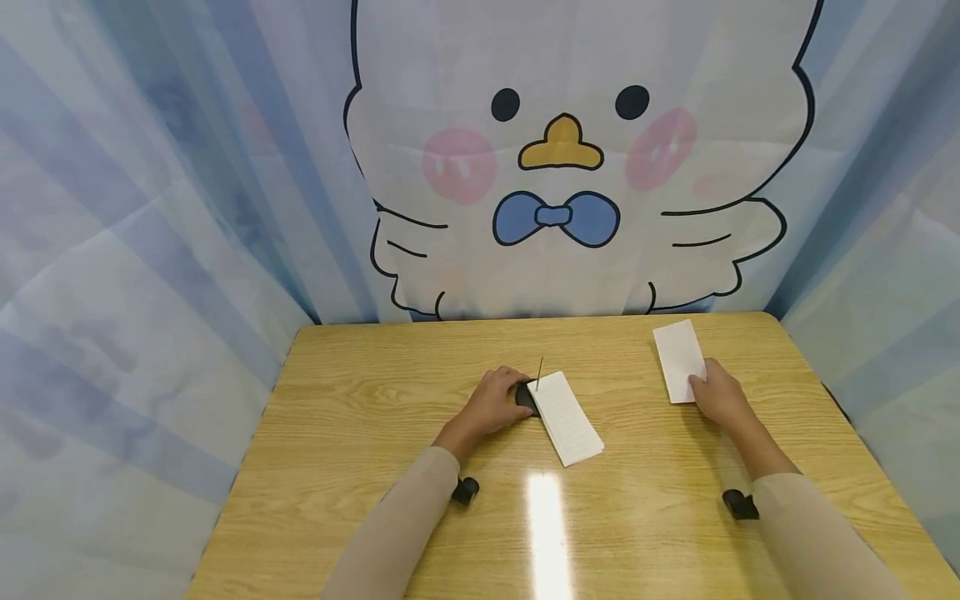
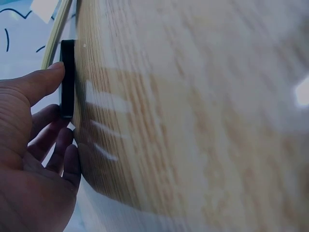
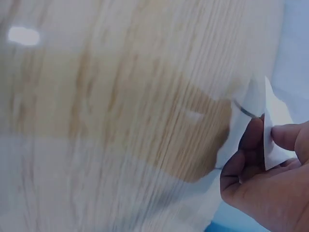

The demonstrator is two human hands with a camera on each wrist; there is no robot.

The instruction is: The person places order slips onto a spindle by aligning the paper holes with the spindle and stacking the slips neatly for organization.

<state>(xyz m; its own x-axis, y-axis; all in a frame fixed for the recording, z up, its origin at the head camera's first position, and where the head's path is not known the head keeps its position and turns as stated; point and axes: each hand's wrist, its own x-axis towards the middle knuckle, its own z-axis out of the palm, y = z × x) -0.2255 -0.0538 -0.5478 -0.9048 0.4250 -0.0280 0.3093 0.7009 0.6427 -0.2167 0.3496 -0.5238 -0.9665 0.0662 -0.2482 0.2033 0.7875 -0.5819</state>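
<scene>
Near the middle of the table stands a bill spike with a round black base [image 1: 524,397] and a thin upright pin [image 1: 540,368]. Several white paper slips [image 1: 568,423] are stuck on the pin by one end, their other end slanting toward the front right. My left hand [image 1: 497,402] grips the base from its left side; in the left wrist view, thumb and fingers hold the base's dark edge [image 2: 68,79]. Off to the right, my right hand [image 1: 722,395] pinches a single white slip [image 1: 678,357], held above the table. The right wrist view shows that slip [image 3: 275,121] between thumb and fingers.
The wooden table [image 1: 360,400] ends at a back edge against a curtain [image 1: 555,283] printed with a cartoon bird. Curtains also hang on both sides. Black wrist devices [image 1: 466,491] sit below each forearm. Light glares on the tabletop in front.
</scene>
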